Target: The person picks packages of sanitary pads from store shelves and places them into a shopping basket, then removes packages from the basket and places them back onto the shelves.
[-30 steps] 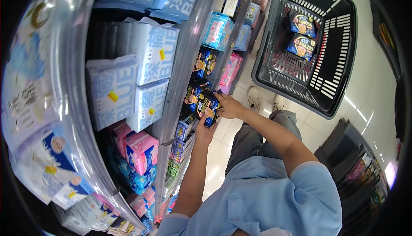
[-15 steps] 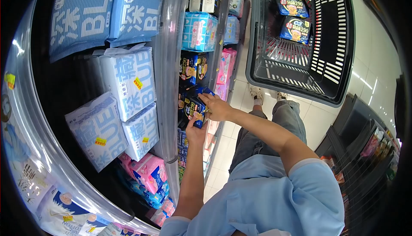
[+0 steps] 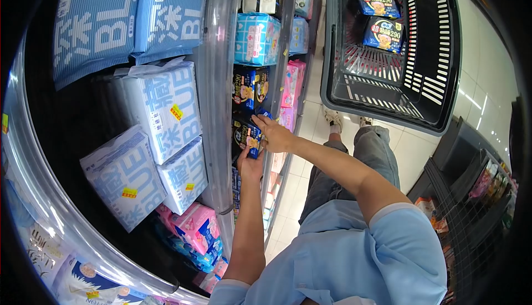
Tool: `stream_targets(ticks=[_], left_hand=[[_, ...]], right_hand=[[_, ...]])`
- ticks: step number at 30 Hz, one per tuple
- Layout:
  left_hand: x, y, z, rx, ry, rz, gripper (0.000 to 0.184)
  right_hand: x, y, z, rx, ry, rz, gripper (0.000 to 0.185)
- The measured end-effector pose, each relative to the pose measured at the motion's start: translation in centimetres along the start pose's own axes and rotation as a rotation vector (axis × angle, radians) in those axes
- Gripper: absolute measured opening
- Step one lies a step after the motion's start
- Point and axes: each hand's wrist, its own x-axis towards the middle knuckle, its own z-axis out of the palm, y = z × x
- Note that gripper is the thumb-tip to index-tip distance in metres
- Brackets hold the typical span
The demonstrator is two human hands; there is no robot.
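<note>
The pack [image 3: 250,139] had moved deeper into the shelf [image 3: 284,50], apparently lining up with stock [image 3: 245,86] there. The left hand [image 3: 251,166] held it; the right hand [image 3: 277,136] touched it with spread fingers, grip undetermined.

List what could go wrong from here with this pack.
1. Snagging: the dark pack sits close to a similar pack, so shifting it could disturb that one.
2. Slipping: the left hand and right hand meet it near its edges, so it might tip or drop.
3. Bumping: the basket appears just ahead of the shoes; a forward step might knock it.
</note>
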Motion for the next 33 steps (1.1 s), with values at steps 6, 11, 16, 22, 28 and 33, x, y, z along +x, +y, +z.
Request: stream_targets(ticks=[6,11,16,22,28,33], left_hand=[[0.7,0.4,-0.4,-0.015,0.033,-0.004,0.040],[1.8,0.4,-1.4,0.037,0.080,0.012,0.034],[1.9,1.0,-0.4,0.188,0.231,-0.015,0.029],[1.6,0.6,0.4,0.328,0.388,0.084,0.048],[0.2,-1.2,1.4,0.567,0.513,0.117,0.040],[0.0,-2.3,-0.4,0.831,0.512,0.210,0.065]], right_hand=[[0.2,0.2,0.5,0.044,0.007,-0.028,0.082],[0.9,1.0,1.2,0.050,0.032,-0.042,0.080],[0.3,1.0,0.2,0.008,0.018,0.056,0.076],[-1.8,0.6,-1.1,-0.017,0.127,0.107,0.063],[-5.8,-3.1,-7.0,0.047,0.052,-0.014,0.046],[-10.6,-7.3,-17.3,0.174,0.320,-0.324,0.039]])
